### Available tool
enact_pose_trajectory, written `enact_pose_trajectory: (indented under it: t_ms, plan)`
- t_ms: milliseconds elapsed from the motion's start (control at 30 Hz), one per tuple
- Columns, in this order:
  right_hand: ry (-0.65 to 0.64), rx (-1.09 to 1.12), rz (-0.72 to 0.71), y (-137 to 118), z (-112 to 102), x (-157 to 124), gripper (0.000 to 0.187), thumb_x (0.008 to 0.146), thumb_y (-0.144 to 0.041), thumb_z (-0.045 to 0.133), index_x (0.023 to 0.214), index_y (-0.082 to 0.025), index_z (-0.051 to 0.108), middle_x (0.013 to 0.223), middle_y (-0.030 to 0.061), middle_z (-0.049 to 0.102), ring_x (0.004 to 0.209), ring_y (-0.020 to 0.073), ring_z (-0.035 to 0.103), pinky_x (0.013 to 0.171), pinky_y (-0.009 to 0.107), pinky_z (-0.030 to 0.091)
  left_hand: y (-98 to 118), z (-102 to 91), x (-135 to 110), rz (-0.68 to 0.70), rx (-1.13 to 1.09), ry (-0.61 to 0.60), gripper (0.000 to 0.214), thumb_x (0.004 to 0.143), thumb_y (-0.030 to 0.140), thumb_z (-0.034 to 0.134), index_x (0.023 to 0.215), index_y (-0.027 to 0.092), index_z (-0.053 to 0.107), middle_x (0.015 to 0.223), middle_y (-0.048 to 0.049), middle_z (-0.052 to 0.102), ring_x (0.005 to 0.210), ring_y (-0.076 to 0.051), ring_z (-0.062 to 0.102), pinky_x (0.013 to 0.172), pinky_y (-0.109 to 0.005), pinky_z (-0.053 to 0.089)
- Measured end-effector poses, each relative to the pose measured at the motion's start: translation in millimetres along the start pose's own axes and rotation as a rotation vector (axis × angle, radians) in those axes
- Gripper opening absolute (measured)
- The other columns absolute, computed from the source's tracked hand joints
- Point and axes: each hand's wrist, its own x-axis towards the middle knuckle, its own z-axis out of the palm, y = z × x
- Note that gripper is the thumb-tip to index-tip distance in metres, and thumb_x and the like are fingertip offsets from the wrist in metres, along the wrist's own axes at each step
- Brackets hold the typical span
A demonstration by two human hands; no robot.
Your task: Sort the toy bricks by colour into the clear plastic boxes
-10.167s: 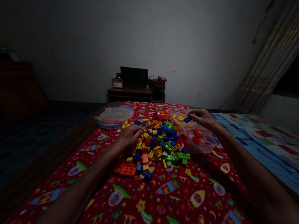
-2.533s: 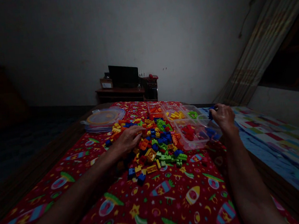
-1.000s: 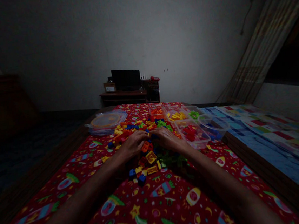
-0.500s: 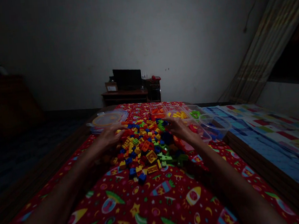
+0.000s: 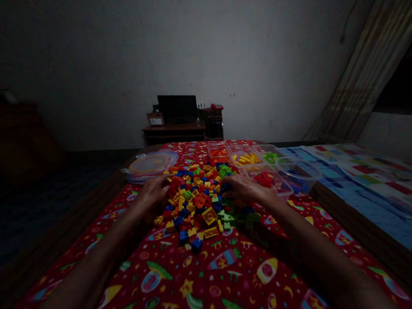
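Note:
A heap of mixed toy building bricks (image 5: 199, 201) in yellow, red, blue, orange and green lies on a red patterned cloth (image 5: 210, 275). My left hand (image 5: 153, 191) rests at the heap's left edge, fingers loosely bent and apart, with no brick visible in it. Over the right side of the heap is my right hand (image 5: 244, 187), palm down with its fingers stretched toward the bricks. Dim light hides what lies under its fingertips. Green bricks (image 5: 230, 217) lie just below this hand.
Clear containers at the back right hold sorted bricks: orange (image 5: 219, 152), yellow bricks (image 5: 246, 159), green pieces (image 5: 270, 157), red bricks (image 5: 264, 179). A round tub (image 5: 299, 174) holds blue ones. Stacked clear lids (image 5: 150, 164) lie back left. A monitor (image 5: 178, 108) stands beyond.
My left hand has drawn back slightly toward me along the heap's edge. My right hand has come lower and nearer, over the bricks. The view has shifted a little.

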Motion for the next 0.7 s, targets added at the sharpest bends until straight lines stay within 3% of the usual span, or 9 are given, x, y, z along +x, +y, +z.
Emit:
enact_pose_trajectory:
  t_ms: [133, 300, 533, 700]
  plan:
    - [0.023, 0.066, 0.012, -1, -1, 1, 0.033, 0.081, -0.023, 0.068, 0.113, -0.015, 0.065, 0.107, 0.0111, 0.067, 0.097, 0.0209, 0.061, 0.078, 0.027, 0.044, 5, -4.9, 0, -0.049, 0.006, 0.008, 0.058, 0.073, 0.028, 0.044, 0.127, 0.016, 0.059, 0.107, -0.0103, 0.072, 0.094, -0.028, 0.067, 0.085, -0.037, 0.051]
    - [0.064, 0.194, 0.026, 10, -3, 6, 0.026, 0.08, -0.021, 0.067, 0.106, -0.018, 0.069, 0.099, 0.007, 0.07, 0.087, 0.0187, 0.063, 0.075, 0.027, 0.046, 23, -14.9, -2, -0.053, -0.087, 0.065, 0.054, 0.073, 0.034, 0.047, 0.123, 0.02, 0.062, 0.102, -0.0068, 0.073, 0.085, -0.025, 0.067, 0.078, -0.034, 0.052]
    - [0.067, 0.429, 0.048, 23, -1, 11, 0.02, 0.087, -0.026, 0.057, 0.099, -0.014, 0.067, 0.078, 0.0017, 0.067, 0.059, 0.0108, 0.061, 0.053, 0.019, 0.044, 58, -13.2, -5, -0.009, -0.209, 0.003, 0.053, 0.072, 0.039, 0.05, 0.119, 0.018, 0.064, 0.095, -0.0066, 0.073, 0.081, -0.023, 0.067, 0.072, -0.031, 0.053]
    - [0.061, 0.539, 0.114, 20, -3, 10, 0.02, 0.083, -0.023, 0.06, 0.099, -0.013, 0.066, 0.083, 0.0031, 0.068, 0.055, 0.0098, 0.062, 0.048, 0.018, 0.045, 79, -7.7, -10, 0.045, -0.22, -0.048, 0.052, 0.073, 0.038, 0.051, 0.121, 0.019, 0.063, 0.094, -0.0055, 0.073, 0.084, -0.024, 0.068, 0.077, -0.033, 0.053]
